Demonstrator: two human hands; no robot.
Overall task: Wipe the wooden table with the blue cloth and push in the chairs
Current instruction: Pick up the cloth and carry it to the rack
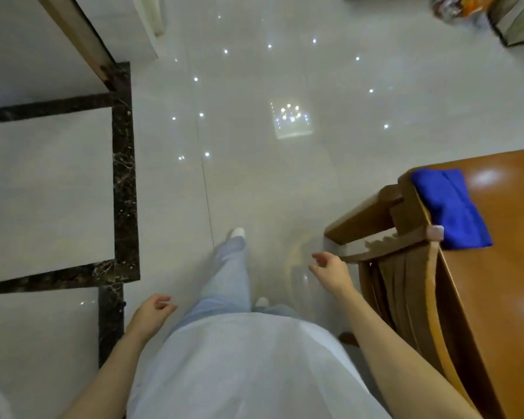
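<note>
Blue cloth [449, 207] lies bunched at 3 o'clock in the view, on the edge of the wooden table [502, 282], and appears to lap against the top rail of the chair [397, 285] that stands against that edge. Neither hand touches it.

Grip state: the right hand [330, 267] hangs at 4 o'clock, just beside the chair back, fingers loosely curled and holding nothing. The left hand [153, 313] hangs at 7 o'clock over the tiled floor [254, 146], likewise loosely curled and holding nothing.

Step in hand, as judged: approach and pick up the cloth.
1. Turn toward 3 o'clock so the table top comes fully into view.
2. Reach over the chair rail with the right hand; do not snag the cloth on the rail.
3. Gather the cloth flat under the palm for broad contact.

Markings: no brand, label or legible writing is visible. The coloured bag [463, 6] at 1 o'clock is too blurred to read.
</note>
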